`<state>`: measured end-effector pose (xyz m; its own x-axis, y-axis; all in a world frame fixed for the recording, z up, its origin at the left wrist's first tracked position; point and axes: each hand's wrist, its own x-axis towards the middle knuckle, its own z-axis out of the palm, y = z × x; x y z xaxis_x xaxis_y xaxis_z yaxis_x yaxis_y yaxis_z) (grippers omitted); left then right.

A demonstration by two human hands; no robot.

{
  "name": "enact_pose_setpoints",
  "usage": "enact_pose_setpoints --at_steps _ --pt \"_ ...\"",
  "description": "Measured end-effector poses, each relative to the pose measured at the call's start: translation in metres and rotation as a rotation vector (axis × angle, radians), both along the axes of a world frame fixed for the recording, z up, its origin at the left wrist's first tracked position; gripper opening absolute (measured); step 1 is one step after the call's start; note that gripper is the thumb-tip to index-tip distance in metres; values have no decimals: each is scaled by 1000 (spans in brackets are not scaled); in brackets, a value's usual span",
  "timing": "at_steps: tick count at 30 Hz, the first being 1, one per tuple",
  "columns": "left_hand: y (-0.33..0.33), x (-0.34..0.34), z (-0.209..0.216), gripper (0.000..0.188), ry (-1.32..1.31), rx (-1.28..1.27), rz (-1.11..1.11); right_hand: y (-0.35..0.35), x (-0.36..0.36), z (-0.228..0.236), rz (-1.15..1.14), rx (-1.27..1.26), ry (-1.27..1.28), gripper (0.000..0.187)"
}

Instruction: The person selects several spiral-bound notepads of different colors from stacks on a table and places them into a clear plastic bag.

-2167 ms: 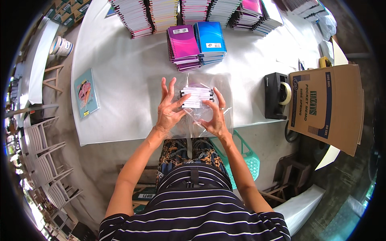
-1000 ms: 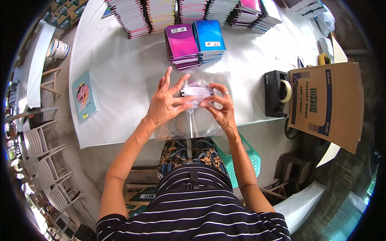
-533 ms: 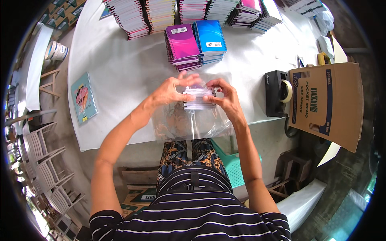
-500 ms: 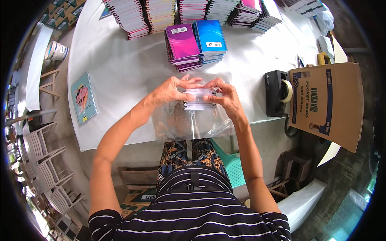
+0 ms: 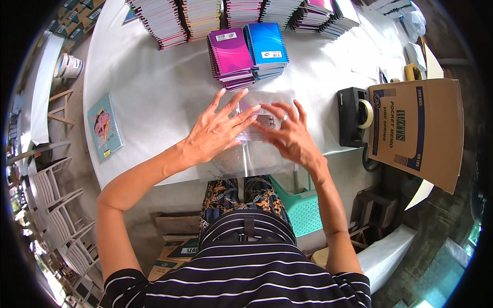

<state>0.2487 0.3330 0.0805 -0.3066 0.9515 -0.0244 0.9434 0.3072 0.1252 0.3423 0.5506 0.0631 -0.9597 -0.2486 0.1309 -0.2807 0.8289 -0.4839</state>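
Both of my hands hover over or rest on a small stack of spiral notebooks [image 5: 250, 135] lying in or under a clear plastic sheet or bag [image 5: 231, 167] at the table's near edge. My left hand [image 5: 215, 128] is spread, its fingers stretched over the stack's left side. My right hand [image 5: 292, 133], with a ring on it, has its fingers apart over the right side; some of its fingers are blurred. Most of the stack is hidden beneath the hands. Just beyond are a purple notebook pile [image 5: 231, 54] and a blue notebook pile [image 5: 266, 43].
Tall notebook stacks [image 5: 200, 20] line the far side of the white table [image 5: 149, 92]. A teal notebook [image 5: 105, 126] lies at the left. On the right stand a black tape dispenser [image 5: 349, 118] and a cardboard box [image 5: 416, 131]. A green basket [image 5: 303, 213] is below the table edge.
My fingers were closed on the stack's two sides. Both hands have now opened and spread over it, and the stack's visible face appears flatter.
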Motion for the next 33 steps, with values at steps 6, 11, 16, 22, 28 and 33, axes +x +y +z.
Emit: enact_pose_setpoints --at_steps 6,11,16,22,28,33 --pt "-3 7 -11 63 136 19 -17 91 60 1 -196 -98 92 44" --pt "8 16 -12 72 86 38 29 271 135 -46 -1071 -192 -221 22" --pt "8 18 -8 75 54 33 68 288 126 -43 -1038 -934 -650 31" --pt "7 21 -7 73 95 8 91 287 154 -78 -676 -1566 -303 16" --pt "9 22 -6 76 80 19 84 266 201 -111 -911 -541 -65 11" --pt "3 18 -8 70 153 26 59 189 157 -59 -1165 -389 -240 18"
